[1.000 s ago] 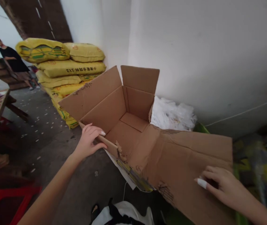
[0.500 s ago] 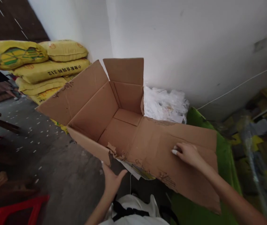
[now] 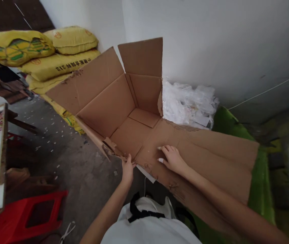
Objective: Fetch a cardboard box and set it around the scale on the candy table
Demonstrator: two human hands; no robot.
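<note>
Two hands [image 3: 150, 164] on one carton [image 3: 124, 112]

brown cardboard box [image 3: 124, 112], open, flaps splayed, near corner torn, on concrete floor

Both hands [image 3: 127, 168] on open cardboard box [image 3: 124, 112]

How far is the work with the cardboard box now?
Done: the cardboard box stands open and looks empty. In hand: the left hand grips its torn near edge, and the right hand presses on the flattened side flap. Left: nothing packed, flaps unfolded.
</note>
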